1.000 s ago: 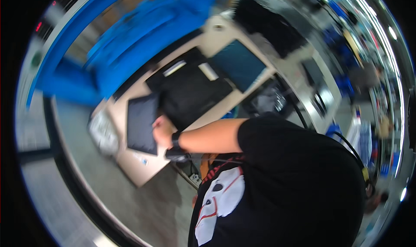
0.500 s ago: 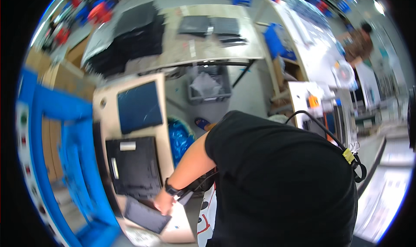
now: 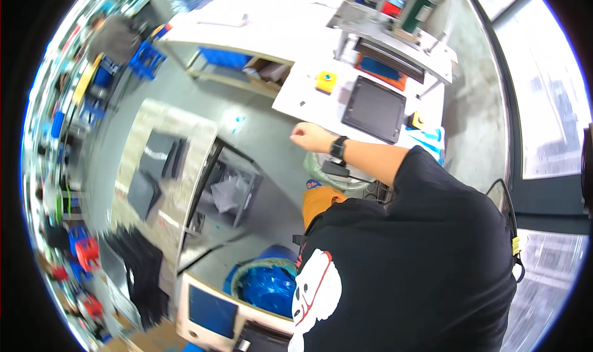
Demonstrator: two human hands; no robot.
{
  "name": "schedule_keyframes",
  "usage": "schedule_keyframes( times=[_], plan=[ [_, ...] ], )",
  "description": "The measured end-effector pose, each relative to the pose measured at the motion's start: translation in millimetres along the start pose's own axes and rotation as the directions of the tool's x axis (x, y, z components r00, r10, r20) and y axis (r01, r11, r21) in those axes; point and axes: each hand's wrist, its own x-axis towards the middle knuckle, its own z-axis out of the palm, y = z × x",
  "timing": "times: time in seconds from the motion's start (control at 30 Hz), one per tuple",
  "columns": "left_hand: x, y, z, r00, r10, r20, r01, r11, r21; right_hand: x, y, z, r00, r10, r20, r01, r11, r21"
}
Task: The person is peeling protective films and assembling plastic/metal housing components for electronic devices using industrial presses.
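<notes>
My right hand (image 3: 311, 137) is raised over the floor beside the near corner of a white workbench (image 3: 296, 96). Its fingers are curled in and no object shows in them. A black band (image 3: 338, 148) circles that wrist, with a small black box and cable under it. Nearest on the bench lies a black rectangular tray-like panel (image 3: 375, 108), apart from my hand. To its left sits a yellow box (image 3: 326, 81) with a round button. Below my forearm stands a lined waste bin (image 3: 318, 163), partly hidden. My left hand is out of view.
A metal shelf (image 3: 395, 37) stands over the bench. Left of me, a table (image 3: 126, 160) carries dark flat sheets, with a grey crate (image 3: 244, 207) beside it. A blue-lined bin (image 3: 265, 287) and a board (image 3: 185, 318) are lower left. Another person (image 3: 114, 40) sits far off.
The view has swung to the right. My right hand has left the dark flat panel on the wooden board by the blue frame and is now raised near the white workbench.
</notes>
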Motion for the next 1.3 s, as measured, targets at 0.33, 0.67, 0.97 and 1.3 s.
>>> schedule_keyframes(
  times=[0.33, 0.67, 0.97, 1.3],
  plan=[
    [285, 79, -95, 0.516, -0.708, 0.482, 0.835, 0.288, -0.469, 12, 242, -240, 0.718, -0.009, -0.696, -0.392, 0.822, -0.414],
    [358, 145, -155, 0.698, -0.598, 0.394, 0.716, 0.583, -0.383, 97, 273, -270, 0.781, 0.285, -0.556, -0.621, 0.448, -0.643],
    [360, 154, -148, 0.832, -0.480, 0.279, 0.554, 0.745, -0.372, 83, 228, -248, 0.959, -0.022, -0.281, -0.273, 0.180, -0.945],
    [482, 222, -201, 0.746, -0.172, 0.644, 0.649, -0.033, -0.760, 29, -43, -139, 0.806, -0.584, 0.098, 0.469, 0.530, -0.706]
  ],
)
